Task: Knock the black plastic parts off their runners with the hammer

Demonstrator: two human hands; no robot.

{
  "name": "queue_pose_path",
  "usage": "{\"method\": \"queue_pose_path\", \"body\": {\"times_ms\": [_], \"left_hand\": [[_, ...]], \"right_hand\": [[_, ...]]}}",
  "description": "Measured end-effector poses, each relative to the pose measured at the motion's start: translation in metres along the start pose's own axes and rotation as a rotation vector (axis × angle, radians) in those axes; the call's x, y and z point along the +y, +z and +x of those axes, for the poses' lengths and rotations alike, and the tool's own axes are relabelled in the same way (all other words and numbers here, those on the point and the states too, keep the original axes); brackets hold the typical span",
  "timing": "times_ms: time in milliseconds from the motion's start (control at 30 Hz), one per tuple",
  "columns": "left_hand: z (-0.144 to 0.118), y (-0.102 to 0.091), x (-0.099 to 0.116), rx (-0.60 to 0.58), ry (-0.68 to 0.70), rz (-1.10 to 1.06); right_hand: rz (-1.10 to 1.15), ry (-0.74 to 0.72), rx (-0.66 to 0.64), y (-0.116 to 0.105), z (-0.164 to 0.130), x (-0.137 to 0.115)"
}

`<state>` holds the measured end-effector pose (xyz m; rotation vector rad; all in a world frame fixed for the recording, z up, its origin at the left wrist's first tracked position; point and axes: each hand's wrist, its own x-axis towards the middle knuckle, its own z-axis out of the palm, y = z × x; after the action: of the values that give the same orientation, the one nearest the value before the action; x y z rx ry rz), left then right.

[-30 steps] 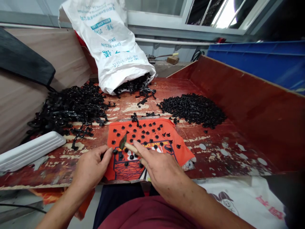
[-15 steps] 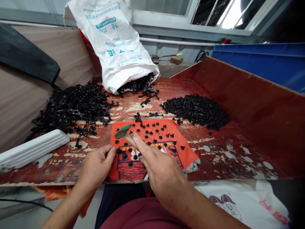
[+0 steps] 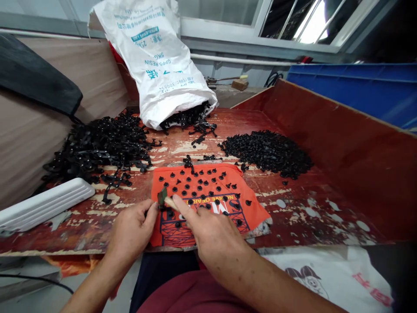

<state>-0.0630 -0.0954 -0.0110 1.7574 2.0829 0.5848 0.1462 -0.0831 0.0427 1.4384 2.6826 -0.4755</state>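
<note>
My right hand (image 3: 211, 230) is closed around the wooden handle of a small hammer (image 3: 171, 202), its index finger stretched along the handle. The hammer's green-marked head is down near the left side of an orange printed cloth (image 3: 252, 208), right at my left fingertips. My left hand (image 3: 130, 228) rests at the cloth's left edge, thumb and index finger pinched at a small black plastic piece that the hammer head now mostly hides. Several small black plastic pegs (image 3: 200, 181) stand spread over the cloth.
A heap of joined black plastic parts (image 3: 104, 143) lies at the left. A pile of loose black pegs (image 3: 270, 152) lies at the right. Behind, a white sack (image 3: 169, 65) spills black parts. A white ridged plastic piece (image 3: 48, 202) lies front left; a red board wall (image 3: 342, 152) bounds the right.
The hammer head has come down and left from above the cloth to my left fingertips, covering the black piece there. My left hand has stayed almost in place.
</note>
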Motion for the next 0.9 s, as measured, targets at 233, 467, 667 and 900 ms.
{"method": "queue_pose_path", "body": {"times_ms": [233,467,667,900], "left_hand": [[0.001,0.0,0.001,-0.01,-0.024,-0.03],[0.0,0.005,-0.009,-0.075,-0.159,-0.453],[-0.01,-0.011,-0.003,-0.129,-0.426,-1.037],[-0.038,-0.016,0.022,-0.552,-0.587,-1.85]], "right_hand": [[0.054,-0.022,0.042,0.002,0.002,0.003],[0.348,-0.107,0.266,-0.012,-0.008,0.02],[0.588,-0.032,0.25,-0.004,-0.022,0.029],[0.879,0.059,0.197,0.006,-0.024,0.026]]}}
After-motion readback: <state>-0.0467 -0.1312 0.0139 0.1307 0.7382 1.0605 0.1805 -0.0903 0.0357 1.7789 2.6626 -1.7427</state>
